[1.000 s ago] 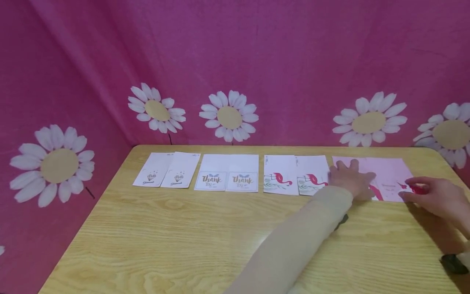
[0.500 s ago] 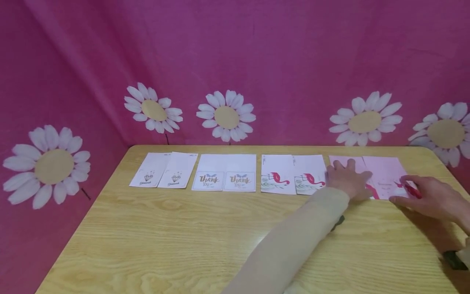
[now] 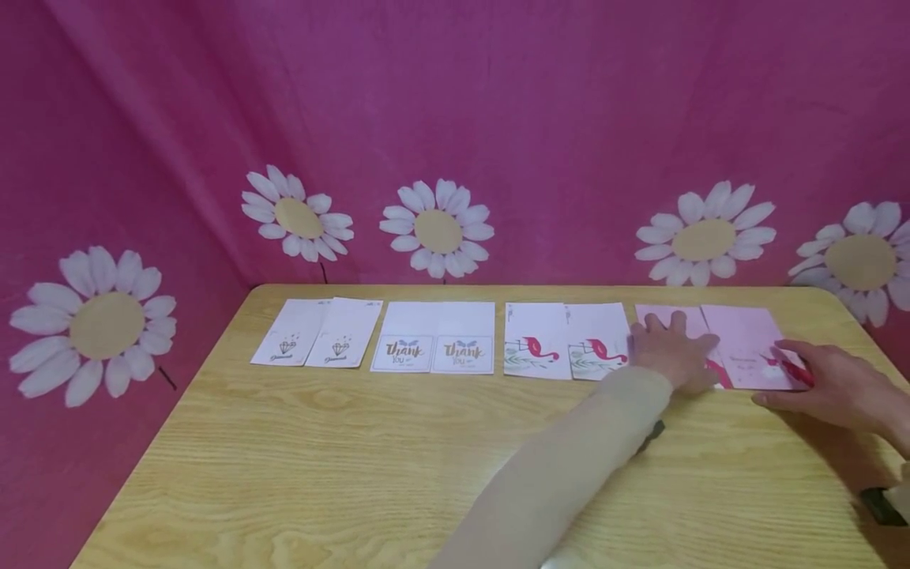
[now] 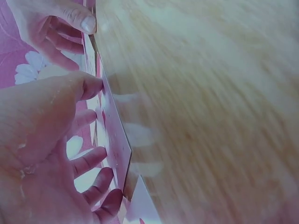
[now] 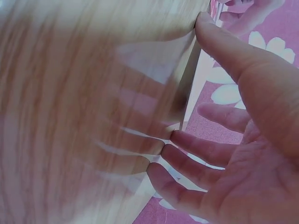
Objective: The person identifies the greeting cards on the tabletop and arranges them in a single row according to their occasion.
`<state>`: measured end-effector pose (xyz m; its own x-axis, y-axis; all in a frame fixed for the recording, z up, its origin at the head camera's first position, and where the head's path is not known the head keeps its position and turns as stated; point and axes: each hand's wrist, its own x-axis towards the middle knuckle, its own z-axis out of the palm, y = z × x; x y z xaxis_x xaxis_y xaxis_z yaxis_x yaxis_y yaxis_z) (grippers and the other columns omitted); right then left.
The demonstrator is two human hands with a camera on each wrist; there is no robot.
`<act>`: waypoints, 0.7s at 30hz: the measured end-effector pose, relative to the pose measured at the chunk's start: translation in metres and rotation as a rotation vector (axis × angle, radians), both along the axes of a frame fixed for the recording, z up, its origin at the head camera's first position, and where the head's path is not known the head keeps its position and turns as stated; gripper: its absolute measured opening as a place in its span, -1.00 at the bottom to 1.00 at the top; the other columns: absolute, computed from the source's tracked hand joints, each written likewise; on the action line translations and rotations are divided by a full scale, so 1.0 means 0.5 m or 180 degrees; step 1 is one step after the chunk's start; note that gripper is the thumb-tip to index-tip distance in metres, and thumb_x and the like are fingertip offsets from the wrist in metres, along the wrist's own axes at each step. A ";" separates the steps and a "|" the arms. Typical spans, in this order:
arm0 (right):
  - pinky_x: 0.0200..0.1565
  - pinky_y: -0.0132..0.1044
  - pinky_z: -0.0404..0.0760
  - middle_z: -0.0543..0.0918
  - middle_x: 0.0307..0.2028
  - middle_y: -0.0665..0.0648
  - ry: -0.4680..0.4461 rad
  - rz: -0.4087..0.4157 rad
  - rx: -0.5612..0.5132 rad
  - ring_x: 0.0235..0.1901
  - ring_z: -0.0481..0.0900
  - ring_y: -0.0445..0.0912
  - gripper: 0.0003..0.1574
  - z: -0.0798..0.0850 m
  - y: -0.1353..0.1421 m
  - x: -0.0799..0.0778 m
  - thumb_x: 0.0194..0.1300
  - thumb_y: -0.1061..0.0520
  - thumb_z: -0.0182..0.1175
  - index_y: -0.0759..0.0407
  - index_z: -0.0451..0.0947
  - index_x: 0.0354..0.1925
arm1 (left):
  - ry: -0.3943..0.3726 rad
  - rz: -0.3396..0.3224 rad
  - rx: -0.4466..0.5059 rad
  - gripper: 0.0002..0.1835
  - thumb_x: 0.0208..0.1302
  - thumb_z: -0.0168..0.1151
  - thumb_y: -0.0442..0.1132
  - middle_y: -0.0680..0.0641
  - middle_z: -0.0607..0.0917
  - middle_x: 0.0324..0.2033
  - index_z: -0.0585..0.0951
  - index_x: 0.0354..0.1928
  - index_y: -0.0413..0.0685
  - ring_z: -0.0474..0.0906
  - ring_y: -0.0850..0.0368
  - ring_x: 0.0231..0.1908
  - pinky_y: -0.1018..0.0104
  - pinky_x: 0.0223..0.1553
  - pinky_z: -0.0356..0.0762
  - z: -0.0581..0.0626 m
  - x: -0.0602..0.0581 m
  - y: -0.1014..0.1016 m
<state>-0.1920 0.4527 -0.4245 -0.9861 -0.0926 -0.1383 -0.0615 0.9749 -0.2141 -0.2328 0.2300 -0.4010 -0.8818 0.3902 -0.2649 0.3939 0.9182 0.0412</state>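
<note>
Two pink cards lie side by side at the table's far right. Over the left pink card point(image 3: 695, 320) my left hand point(image 3: 671, 348) rests with fingers spread, covering much of its print. My right hand point(image 3: 842, 379) is at the right pink card point(image 3: 742, 336), index finger by its right side and thumb at its near corner. In the right wrist view, that hand's fingertips point(image 5: 161, 148) touch the tabletop and its thumb is stretched away from them. The left wrist view shows the left fingertips along a pink card point(image 4: 117, 135).
Leftward along the wooden table point(image 3: 355, 458) lie pairs of cards: flamingo cards point(image 3: 532, 336), "Thank You" cards point(image 3: 401, 320) and diamond cards point(image 3: 344, 328). The left sleeve point(image 3: 562, 466) crosses the tabletop. A pink cloth point(image 3: 554, 142) with white daisies hangs behind.
My right hand has shifted slightly left and nearer, its thumb now at the right pink card's near corner. The left hand stays on its card. The view has moved slightly.
</note>
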 end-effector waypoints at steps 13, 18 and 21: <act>0.01 0.47 0.47 0.37 0.10 0.80 0.0018 0.0009 -0.0045 -0.07 0.44 0.47 0.39 -0.006 -0.007 0.001 0.06 -0.33 0.51 0.75 0.17 0.29 | 0.0170 -0.0228 0.0306 -0.32 0.36 0.13 0.37 0.33 0.25 0.39 0.11 0.45 0.94 0.24 0.29 0.28 0.24 0.38 0.31 -0.013 -0.025 -0.015; 0.04 0.49 0.46 0.33 0.12 0.81 -0.0034 -0.0010 -0.0024 -0.03 0.41 0.52 0.38 -0.008 -0.009 0.004 0.07 -0.32 0.51 0.76 0.17 0.28 | 0.0213 -0.0358 0.0599 -0.35 0.36 0.13 0.36 0.34 0.29 0.36 0.17 0.44 0.89 0.26 0.30 0.25 0.27 0.32 0.32 -0.016 -0.026 -0.034; 0.06 0.51 0.44 0.31 0.13 0.82 -0.0107 -0.0041 -0.0021 -0.01 0.38 0.55 0.38 -0.011 -0.008 0.005 0.08 -0.33 0.50 0.76 0.16 0.28 | 0.0188 -0.0467 0.0749 -0.37 0.37 0.13 0.35 0.35 0.31 0.34 0.21 0.44 0.86 0.27 0.31 0.26 0.29 0.27 0.34 -0.014 -0.027 -0.054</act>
